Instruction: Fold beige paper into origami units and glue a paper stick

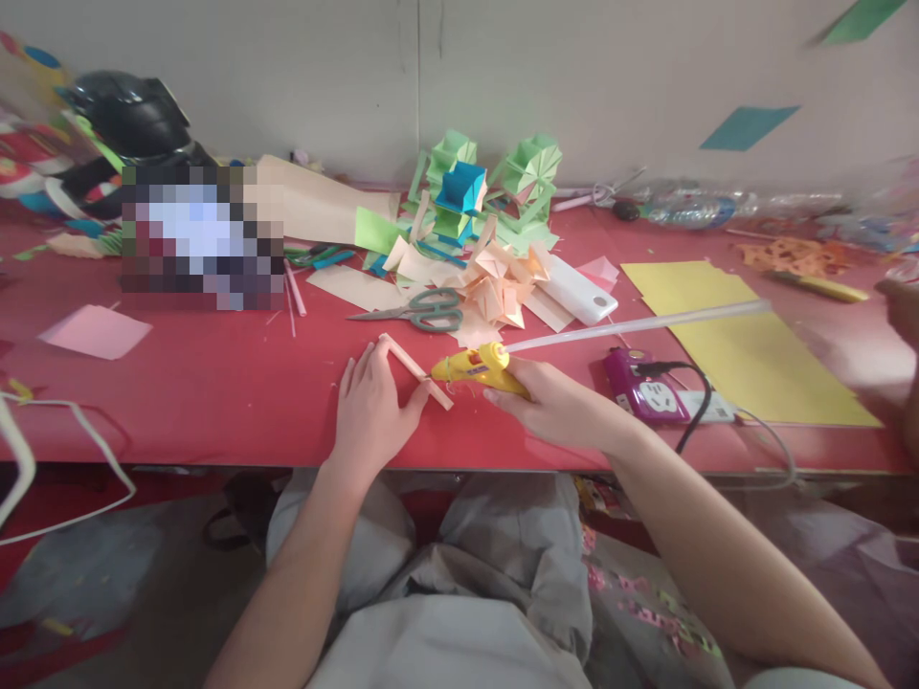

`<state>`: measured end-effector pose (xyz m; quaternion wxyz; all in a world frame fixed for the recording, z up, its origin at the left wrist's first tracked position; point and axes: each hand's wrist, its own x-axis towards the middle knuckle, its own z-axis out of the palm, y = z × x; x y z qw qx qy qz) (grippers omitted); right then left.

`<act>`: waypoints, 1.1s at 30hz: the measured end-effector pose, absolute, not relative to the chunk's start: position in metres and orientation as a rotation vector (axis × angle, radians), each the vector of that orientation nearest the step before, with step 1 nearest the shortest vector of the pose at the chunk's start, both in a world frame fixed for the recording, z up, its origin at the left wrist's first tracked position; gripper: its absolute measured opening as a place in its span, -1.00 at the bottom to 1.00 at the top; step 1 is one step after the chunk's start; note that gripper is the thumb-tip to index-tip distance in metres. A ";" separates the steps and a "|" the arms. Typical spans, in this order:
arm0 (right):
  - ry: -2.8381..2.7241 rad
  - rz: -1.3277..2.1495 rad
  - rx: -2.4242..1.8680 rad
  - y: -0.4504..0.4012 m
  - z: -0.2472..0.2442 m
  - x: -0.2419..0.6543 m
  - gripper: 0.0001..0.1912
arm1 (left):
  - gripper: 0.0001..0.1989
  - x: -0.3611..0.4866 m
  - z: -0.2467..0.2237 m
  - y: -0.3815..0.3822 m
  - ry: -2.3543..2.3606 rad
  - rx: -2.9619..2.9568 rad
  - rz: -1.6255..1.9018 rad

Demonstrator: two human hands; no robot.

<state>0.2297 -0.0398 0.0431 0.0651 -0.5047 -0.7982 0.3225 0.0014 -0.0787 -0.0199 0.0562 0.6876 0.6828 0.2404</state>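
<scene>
On the red table, my left hand [369, 411] holds down a narrow folded strip of pale pink paper [408, 358], index finger at its far end and thumb against its near part. My right hand [556, 402] grips a yellow hot glue gun [470, 366] by its handle. The gun's nozzle points left and meets the strip close to my left thumb; whether it touches cannot be made out. From the back of the gun a long translucent glue stick [638, 325] sticks out to the right.
Grey-green scissors [435, 311] and peach folded paper pieces [499, 282] lie beyond my hands. A purple power socket [646, 392] with cables, a yellow sheet [775, 354] and a yellow-handled cutter [822, 286] are to the right. Part of another person's hand [903, 311] shows at the right edge.
</scene>
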 end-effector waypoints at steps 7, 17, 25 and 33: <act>-2.408 0.973 -1.538 -0.041 0.043 0.230 -0.75 | -0.33 0.001 -0.020 -0.078 2.069 2.086 0.731; -2.403 0.969 -1.531 -0.045 0.044 0.232 -0.75 | -0.33 0.001 -0.021 -0.079 2.064 2.091 0.744; -2.407 0.962 -1.509 -0.048 0.045 0.235 -0.75 | -0.33 0.001 -0.021 -0.079 2.071 2.093 0.739; -2.401 0.988 -1.524 -0.052 0.048 0.236 -0.77 | -0.32 0.001 -0.020 -0.079 2.068 2.078 0.730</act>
